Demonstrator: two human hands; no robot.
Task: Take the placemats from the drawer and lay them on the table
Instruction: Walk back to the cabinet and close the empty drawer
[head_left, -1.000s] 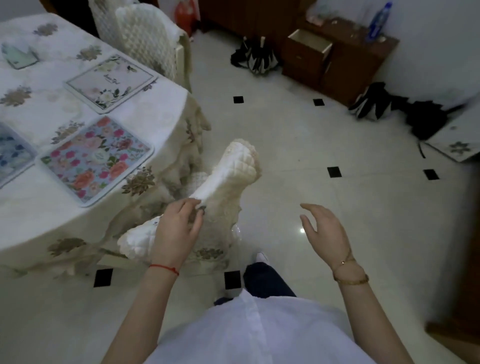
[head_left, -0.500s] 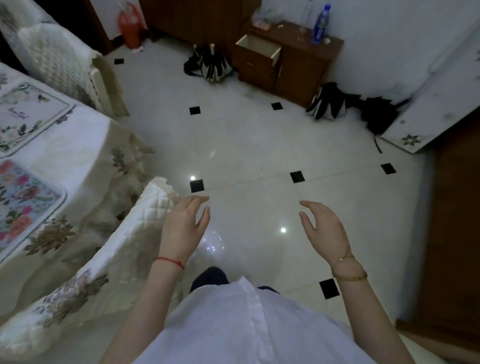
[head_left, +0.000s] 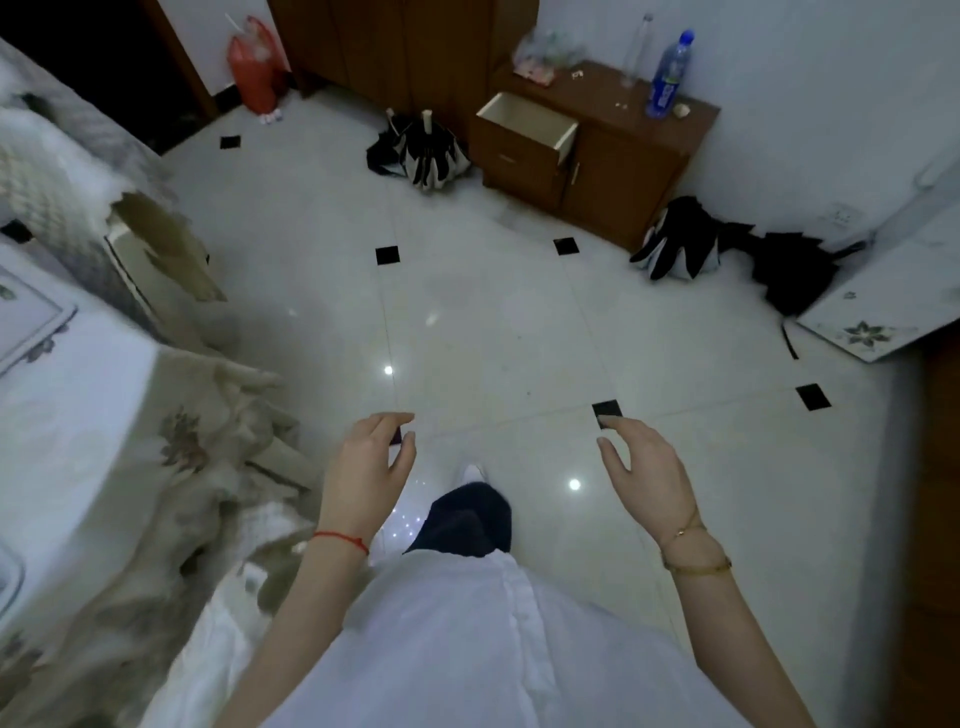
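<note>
Both hands empty: left hand (head_left: 370, 467) and right hand (head_left: 644, 470) loose, apart. Open drawer (head_left: 527, 127) at top centre; placemat (head_left: 28, 317) at left edge looks thin, floppy, so I'd pinch an edge.

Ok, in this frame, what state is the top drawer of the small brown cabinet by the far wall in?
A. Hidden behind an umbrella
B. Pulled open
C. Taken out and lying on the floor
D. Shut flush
B: the drawer juts out from the cabinet, its pale inside showing; both hands are empty, over the floor.
</note>
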